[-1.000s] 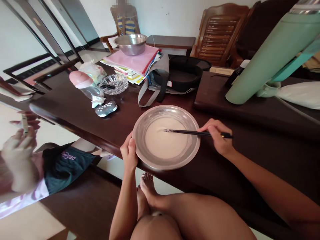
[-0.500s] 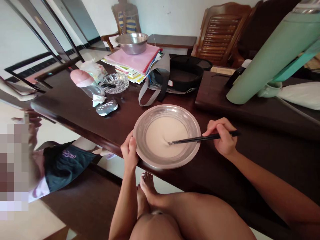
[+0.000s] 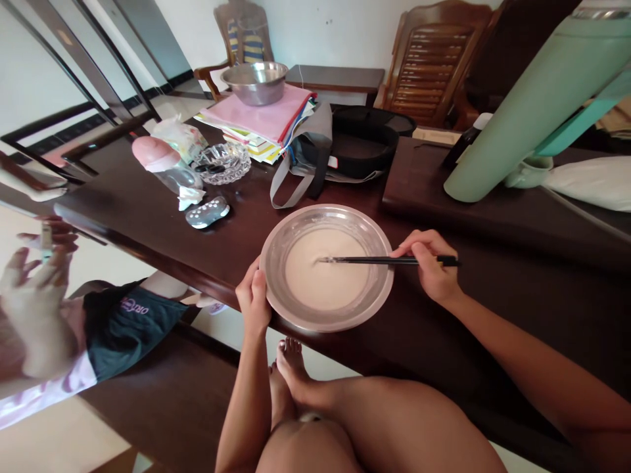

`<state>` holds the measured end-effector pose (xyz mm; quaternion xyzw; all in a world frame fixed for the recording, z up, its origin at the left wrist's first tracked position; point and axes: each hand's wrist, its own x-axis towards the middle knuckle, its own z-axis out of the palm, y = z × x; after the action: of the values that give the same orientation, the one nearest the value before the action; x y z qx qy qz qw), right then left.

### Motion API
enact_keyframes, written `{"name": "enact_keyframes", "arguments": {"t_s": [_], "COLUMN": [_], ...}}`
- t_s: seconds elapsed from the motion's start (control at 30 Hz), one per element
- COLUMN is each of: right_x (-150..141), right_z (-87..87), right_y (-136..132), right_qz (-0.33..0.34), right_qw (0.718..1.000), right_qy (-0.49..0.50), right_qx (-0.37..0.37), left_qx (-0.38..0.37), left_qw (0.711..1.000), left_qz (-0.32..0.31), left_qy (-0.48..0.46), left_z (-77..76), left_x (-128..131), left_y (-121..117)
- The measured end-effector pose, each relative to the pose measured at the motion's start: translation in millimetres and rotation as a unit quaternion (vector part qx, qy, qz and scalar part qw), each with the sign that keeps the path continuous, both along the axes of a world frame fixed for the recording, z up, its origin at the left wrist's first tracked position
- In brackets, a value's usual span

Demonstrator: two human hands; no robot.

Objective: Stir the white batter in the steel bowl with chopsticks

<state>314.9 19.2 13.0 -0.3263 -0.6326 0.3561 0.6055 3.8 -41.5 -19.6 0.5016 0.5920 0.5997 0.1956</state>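
A round metal basin point(image 3: 276, 299) rests at the table's near edge, with pale, creamy batter point(image 3: 325, 286) in it. My left hand point(image 3: 253, 295) grips its left rim, thumb on the outer side near me and fingers partly hidden behind it. Closed around black chopsticks point(image 3: 379, 260) is my right hand point(image 3: 434, 266), just off the basin's right side. The chopsticks lie nearly level across the right rim, and their tips dip into the batter left of its middle, where a small swirl shows.
Beyond the basin are a grey-black bag point(image 3: 345, 144), a stack of papers point(image 3: 266, 121) under a steel bowl point(image 3: 256, 82), a glass ashtray point(image 3: 221, 164), a pink-capped bottle point(image 3: 162, 161) and a remote point(image 3: 208, 213). A tall green flask point(image 3: 522, 112) stands right. Another person's hand point(image 3: 37, 295) is at left.
The chopstick tips have moved left and farther from me through the batter, my right hand shifting slightly left with them. My left hand stays on the rim.
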Motion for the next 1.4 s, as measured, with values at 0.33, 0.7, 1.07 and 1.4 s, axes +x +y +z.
{"name": "enact_keyframes", "arguments": {"t_s": [0.33, 0.7, 1.07, 1.4], "right_x": [0.0, -2.7, -1.6, 0.3], "right_z": [0.2, -0.3, -0.8, 1.9], "right_y": [-1.8, 2.4, 4.0, 1.4], "right_qz": [-0.010, -0.045, -0.068, -0.084], "right_qw": [0.999, 0.996, 0.995, 0.996], "right_qy": [-0.003, 0.044, 0.053, 0.019], "right_qx": [-0.043, -0.062, -0.058, -0.033], "left_qx": [-0.010, 0.001, -0.021, -0.007], "left_qw": [1.000, 1.000, 1.000, 1.000], "left_qz": [0.008, 0.002, 0.013, 0.008], "left_qy": [0.000, -0.003, 0.003, -0.002], "left_z": [-2.7, -0.9, -0.3, 1.4], "left_x": [-1.0, 1.0, 1.0, 1.8], "left_y": [-0.3, 1.0, 1.2, 0.7]}}
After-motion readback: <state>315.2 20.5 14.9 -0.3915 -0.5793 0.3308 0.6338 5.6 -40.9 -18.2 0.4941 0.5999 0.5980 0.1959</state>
